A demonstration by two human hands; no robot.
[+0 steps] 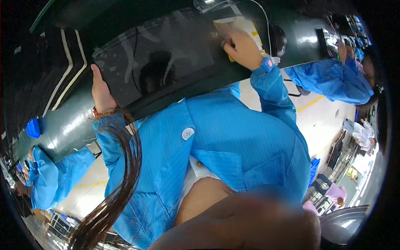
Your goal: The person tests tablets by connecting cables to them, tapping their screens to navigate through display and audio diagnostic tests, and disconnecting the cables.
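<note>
A wide, dark, glossy rectangular panel lies on the green table in front of me and reflects the lights and my outline. My left hand is at its left edge, seen from the side, with the fingers stretched out straight and nothing visible in it. Over at the far right, my right hand is above a white sheet with yellow edges. Its fingers are curled, and the fingertips are blurred. Whatever they may pinch there cannot be made out. A blue band sits on my right wrist.
A black rounded object and a white cable are right of my right hand. Pale strips cross a black surface at left. A small blue bin stands farther left. People in blue work at both sides.
</note>
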